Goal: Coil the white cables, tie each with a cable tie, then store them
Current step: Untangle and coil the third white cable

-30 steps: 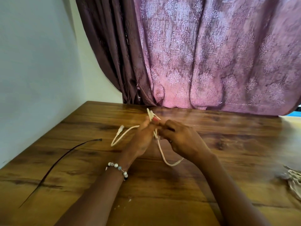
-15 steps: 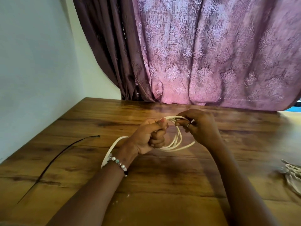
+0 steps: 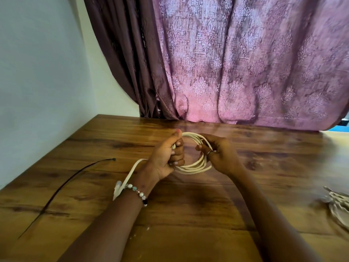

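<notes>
While several loops of the white cable (image 3: 190, 165) are already gathered into a round coil at the centre of the head view, one tail of it is not yet wound in: it runs from the left hand (image 3: 166, 159) down and to the left, past the beaded bracelet (image 3: 137, 191) on that wrist. The left hand grips the coil's left side, fingers curled round the bundled strands and thumb up on top. The right hand (image 3: 219, 156) holds the coil's right side, fingers closed over the strands where they curve round; a ring shows on one finger. Both hands carry the coil just above the wooden tabletop (image 3: 188, 224), a little apart from each other with the open ring of cable between them. A long black cable tie (image 3: 62, 188) lies untouched on the tabletop at the left of the frame, well away from the hands. At the right edge, partly cut off, lies a pale bundle (image 3: 338, 207) that looks like more cable; whether it is tied cannot be told. By this showing the coiling of this cable is nearly finished, while tying and storing it remain. A patterned purple curtain (image 3: 236, 63) hangs behind the tabletop.
</notes>
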A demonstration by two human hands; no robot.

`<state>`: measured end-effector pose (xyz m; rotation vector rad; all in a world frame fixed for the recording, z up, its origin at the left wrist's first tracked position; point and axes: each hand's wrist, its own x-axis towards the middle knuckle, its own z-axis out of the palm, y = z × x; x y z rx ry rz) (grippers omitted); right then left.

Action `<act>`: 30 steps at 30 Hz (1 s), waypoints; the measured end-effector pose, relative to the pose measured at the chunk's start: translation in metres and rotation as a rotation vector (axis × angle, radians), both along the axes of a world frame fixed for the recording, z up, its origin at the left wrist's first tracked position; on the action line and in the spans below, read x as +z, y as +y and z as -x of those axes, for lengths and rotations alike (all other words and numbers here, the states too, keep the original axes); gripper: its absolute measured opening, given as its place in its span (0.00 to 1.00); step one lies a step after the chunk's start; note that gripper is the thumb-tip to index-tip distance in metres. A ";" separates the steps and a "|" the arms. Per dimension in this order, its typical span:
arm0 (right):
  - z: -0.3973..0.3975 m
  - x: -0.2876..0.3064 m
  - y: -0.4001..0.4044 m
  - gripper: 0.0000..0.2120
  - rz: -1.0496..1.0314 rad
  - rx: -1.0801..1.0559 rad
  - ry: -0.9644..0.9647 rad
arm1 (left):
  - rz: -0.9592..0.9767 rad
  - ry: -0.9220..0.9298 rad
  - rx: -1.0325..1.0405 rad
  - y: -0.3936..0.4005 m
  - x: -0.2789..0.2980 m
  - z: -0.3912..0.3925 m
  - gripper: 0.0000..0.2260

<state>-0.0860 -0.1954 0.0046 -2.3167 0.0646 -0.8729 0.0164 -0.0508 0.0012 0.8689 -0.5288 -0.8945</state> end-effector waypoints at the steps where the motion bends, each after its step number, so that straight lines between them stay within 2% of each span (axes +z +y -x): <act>1: -0.001 0.000 0.001 0.13 0.059 -0.001 -0.016 | -0.030 -0.022 0.016 0.000 0.000 0.001 0.16; 5: -0.005 -0.004 0.002 0.18 0.243 -0.007 -0.061 | -0.123 -0.053 -0.042 0.002 0.004 0.004 0.20; 8: -0.008 -0.007 0.004 0.20 0.281 -0.011 -0.078 | -0.104 -0.013 -0.135 0.006 0.007 0.003 0.19; 11: -0.010 -0.007 0.004 0.17 0.283 -0.017 -0.107 | -0.068 0.025 -0.115 0.006 0.011 0.004 0.20; 13: -0.012 -0.004 0.001 0.12 0.111 -0.091 -0.108 | 0.002 0.082 -0.064 0.008 0.016 0.002 0.21; 14: -0.012 -0.002 0.001 0.09 -0.076 -0.098 -0.088 | 0.054 0.116 -0.036 0.010 0.019 0.000 0.22; 16: -0.011 0.000 0.006 0.09 -0.453 -0.014 -0.019 | 0.167 0.178 -0.002 0.012 0.023 -0.003 0.22; 17: -0.010 0.001 0.010 0.09 -0.571 0.031 0.014 | 0.222 0.199 0.009 0.012 0.025 -0.003 0.22; 20: -0.007 0.004 0.019 0.05 -0.901 0.171 0.072 | 0.376 0.244 0.040 0.012 0.027 -0.001 0.19; 22: -0.004 0.006 0.019 0.04 -1.023 0.290 0.108 | 0.474 0.290 0.060 0.014 0.028 -0.001 0.18; 24: -0.001 0.007 0.014 0.08 -1.003 0.363 0.117 | 0.564 0.345 0.089 0.019 0.031 -0.006 0.18; 26: 0.000 0.006 0.011 0.06 -0.896 0.335 0.081 | 0.627 0.389 0.112 0.023 0.033 -0.009 0.19; 28: -0.006 0.001 0.007 0.01 -0.736 0.203 -0.003 | 0.643 0.419 0.125 0.023 0.033 -0.009 0.22; 30: -0.017 -0.006 0.007 0.07 -0.595 0.039 -0.127 | 0.616 0.424 0.139 0.019 0.033 -0.006 0.24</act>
